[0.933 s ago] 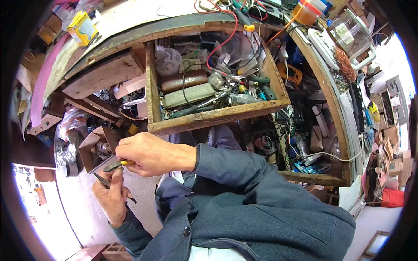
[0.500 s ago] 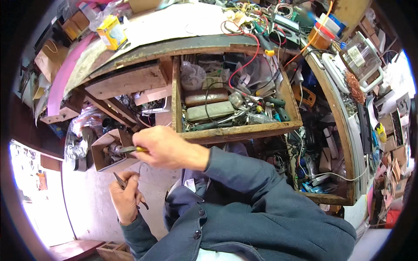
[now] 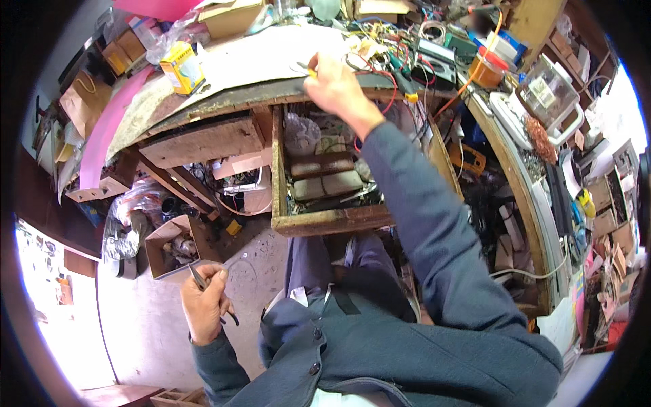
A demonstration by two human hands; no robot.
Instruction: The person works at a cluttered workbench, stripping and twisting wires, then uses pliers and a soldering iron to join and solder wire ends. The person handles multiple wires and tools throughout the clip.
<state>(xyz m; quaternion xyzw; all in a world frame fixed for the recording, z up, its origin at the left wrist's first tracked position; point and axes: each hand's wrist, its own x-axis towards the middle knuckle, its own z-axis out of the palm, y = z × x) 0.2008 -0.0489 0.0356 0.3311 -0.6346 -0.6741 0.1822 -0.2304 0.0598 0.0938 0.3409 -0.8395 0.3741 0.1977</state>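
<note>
My left hand (image 3: 203, 308) is closed around dark-handled pliers (image 3: 197, 277), their pointed jaws sticking up past the thumb. It is at the lower left, just below an open cardboard box (image 3: 178, 251) with mixed scraps inside. Stretched forward over the bench edge, my right hand (image 3: 336, 85) grips a small yellow-handled tool (image 3: 312, 72). Its metal end points left above the white sheet (image 3: 264, 51) on the bench; fingers hide most of the tool, and its exact kind is unclear. A thin wire seems to curve near my left hand.
Below my right arm an open wooden drawer (image 3: 332, 222) holds tools, bags and two oblong cases. A yellow box (image 3: 182, 68) stands on the bench at left. Tangled leads and a meter (image 3: 434, 61) lie at the back right, near a clear plastic jug (image 3: 550, 91).
My right hand has moved from beside the cardboard box up and right to the bench top, still holding the yellow-handled tool. My left hand keeps the pliers and has shifted slightly.
</note>
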